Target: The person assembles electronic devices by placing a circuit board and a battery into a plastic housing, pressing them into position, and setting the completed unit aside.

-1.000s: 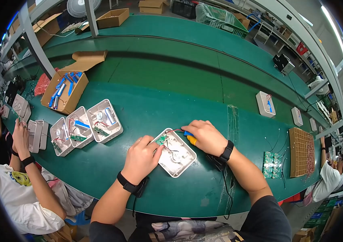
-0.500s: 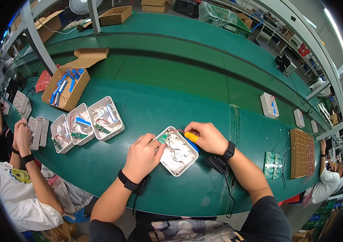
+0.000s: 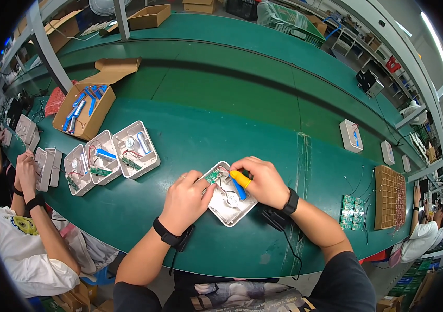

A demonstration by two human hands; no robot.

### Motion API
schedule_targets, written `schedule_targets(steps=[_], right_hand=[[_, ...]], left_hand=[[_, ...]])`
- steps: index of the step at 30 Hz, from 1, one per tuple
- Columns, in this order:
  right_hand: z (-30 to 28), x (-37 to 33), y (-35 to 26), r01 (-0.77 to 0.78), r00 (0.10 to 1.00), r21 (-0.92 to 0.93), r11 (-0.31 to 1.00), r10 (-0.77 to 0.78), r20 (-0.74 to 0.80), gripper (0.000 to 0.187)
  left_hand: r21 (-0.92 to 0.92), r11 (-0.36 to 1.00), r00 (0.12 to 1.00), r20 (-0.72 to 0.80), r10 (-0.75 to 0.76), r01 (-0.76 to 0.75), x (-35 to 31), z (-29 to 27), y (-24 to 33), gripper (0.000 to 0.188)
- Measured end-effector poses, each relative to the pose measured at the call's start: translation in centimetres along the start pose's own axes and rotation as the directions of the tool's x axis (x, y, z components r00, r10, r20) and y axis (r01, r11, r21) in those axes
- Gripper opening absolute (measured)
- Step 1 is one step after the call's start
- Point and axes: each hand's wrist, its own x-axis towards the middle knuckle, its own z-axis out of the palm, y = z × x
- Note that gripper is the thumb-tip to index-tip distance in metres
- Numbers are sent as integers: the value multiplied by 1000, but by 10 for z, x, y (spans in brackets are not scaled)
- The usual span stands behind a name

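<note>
A white plastic case (image 3: 228, 217) lies tilted in front of me, with a small green circuit board (image 3: 212, 176) and thin wires at its far left corner. My left hand (image 3: 186, 197) is over the case's left rim, its thumb and fingers closed at the board. My right hand (image 3: 264, 183) reaches in from the far right side, fingers closed. A yellow cover (image 3: 242, 179) sits on what looks like its thumb. Below that thumb a blue cylindrical battery (image 3: 238, 190) slants inside the case, its upper end hidden by the grip.
Three white cases (image 3: 137, 170) with boards and batteries stand at left, beside a carton (image 3: 92, 125) of blue batteries. At right are green boards (image 3: 352, 212), a brown divided tray (image 3: 386, 197) and another white case (image 3: 350, 136). A co-worker's hand (image 3: 26, 169) works at left.
My right hand has moved left, and the blue battery has gone from the case's right rim to inside it. My left hand has hardly moved.
</note>
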Motion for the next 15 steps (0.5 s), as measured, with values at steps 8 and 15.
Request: schedule_targets(steps=[8,15], right_hand=[[11,2,8,200,978,-166,966,-207,-24,17],[-3,3,10,349,937,-159,923,-342,75,21]], left_hand=[[-6,1000,1000,2,6,-6,-2,2,2,11],[-7,1000,1000,6,8,-8,-1,2,3,10]])
